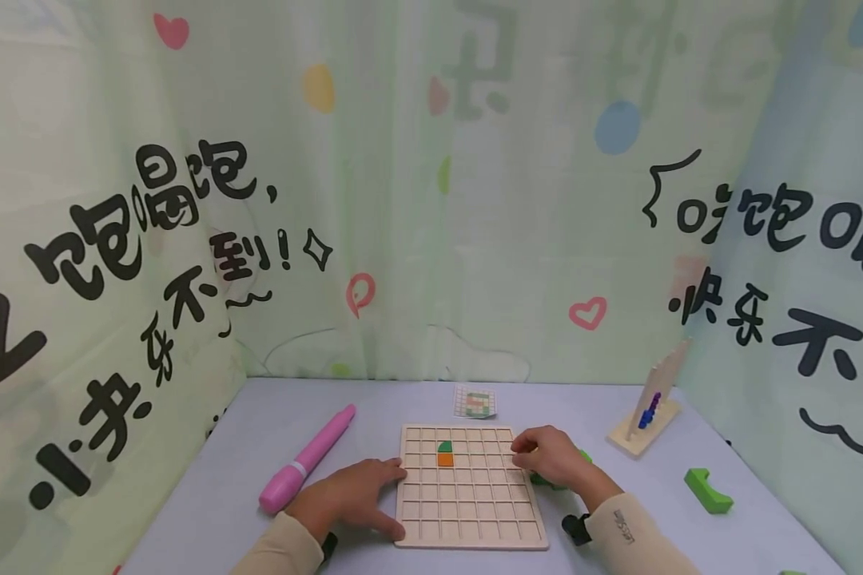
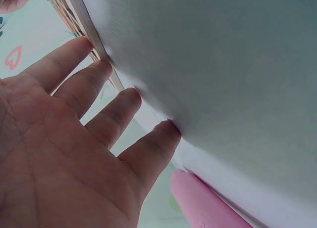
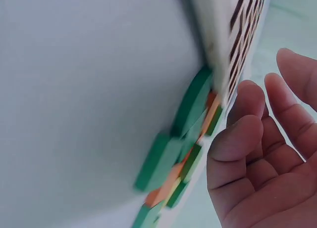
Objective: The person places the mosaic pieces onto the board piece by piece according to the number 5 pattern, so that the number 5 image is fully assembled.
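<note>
A pale wooden grid board (image 1: 471, 511) lies in the middle of the table. On its upper left part sit a green piece with a rounded corner (image 1: 445, 446) and an orange square (image 1: 445, 460). My left hand (image 1: 355, 495) rests at the board's left edge, fingers spread and fairly straight. Over the upper right edge hovers my right hand (image 1: 552, 458), its fingers loosely curled. The right wrist view shows nothing between thumb and fingertips. Beside the board, partly hidden under that hand, are several green and orange pieces, among them a dark green curved one (image 3: 193, 102).
A small pattern card (image 1: 475, 402) lies behind the board. To the left is a pink stick with a thick end (image 1: 307, 460). At the back right stands a wooden stand (image 1: 643, 423) with blue and purple bits. A green notched block (image 1: 708, 490) lies at right. Printed curtains (image 1: 431, 200) surround the table.
</note>
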`<state>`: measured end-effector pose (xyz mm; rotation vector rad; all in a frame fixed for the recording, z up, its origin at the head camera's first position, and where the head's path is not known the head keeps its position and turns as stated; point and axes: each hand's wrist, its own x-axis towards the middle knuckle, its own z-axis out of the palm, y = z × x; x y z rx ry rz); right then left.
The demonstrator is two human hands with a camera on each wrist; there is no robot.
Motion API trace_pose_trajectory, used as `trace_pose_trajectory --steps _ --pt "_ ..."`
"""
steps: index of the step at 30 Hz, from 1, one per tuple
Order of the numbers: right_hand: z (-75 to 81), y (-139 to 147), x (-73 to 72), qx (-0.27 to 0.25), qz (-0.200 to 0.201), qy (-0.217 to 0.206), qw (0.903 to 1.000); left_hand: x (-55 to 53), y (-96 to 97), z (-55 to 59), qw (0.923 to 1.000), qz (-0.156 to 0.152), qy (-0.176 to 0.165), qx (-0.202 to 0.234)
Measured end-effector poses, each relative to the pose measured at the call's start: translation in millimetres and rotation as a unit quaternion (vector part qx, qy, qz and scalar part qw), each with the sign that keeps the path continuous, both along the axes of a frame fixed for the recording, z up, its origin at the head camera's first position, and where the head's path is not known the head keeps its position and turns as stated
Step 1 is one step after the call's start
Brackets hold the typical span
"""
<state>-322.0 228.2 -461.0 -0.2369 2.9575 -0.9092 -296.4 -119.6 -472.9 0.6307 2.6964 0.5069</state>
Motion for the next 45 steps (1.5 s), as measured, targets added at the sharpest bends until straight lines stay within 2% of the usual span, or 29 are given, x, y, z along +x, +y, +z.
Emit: trace_pose_trajectory --steps 10,15,28,45 --pt "-7.2 35 1.8 0.017 -0.045 -0.032 0.9983 -0.3 -1.2 -1.3 1.0 -0.002 0.001 -0.001" --pt "-8.3 51 1.9 0.031 -0.052 -0.029 0.9978 0.3 -2.2 -0.5 1.0 0.002 -0.005 0.005" --pt "-15.1 65 1.0 0.052 -0.055 -0.047 0.996 0.7 -1.2 -0.3 0.9999 0.002 -0.011 0.007" --pt "-15.3 65 1.0 0.108 -0.018 -0.019 0.9938 1.6 0.7 1.2 1.0 -0.007 0.001 0.005"
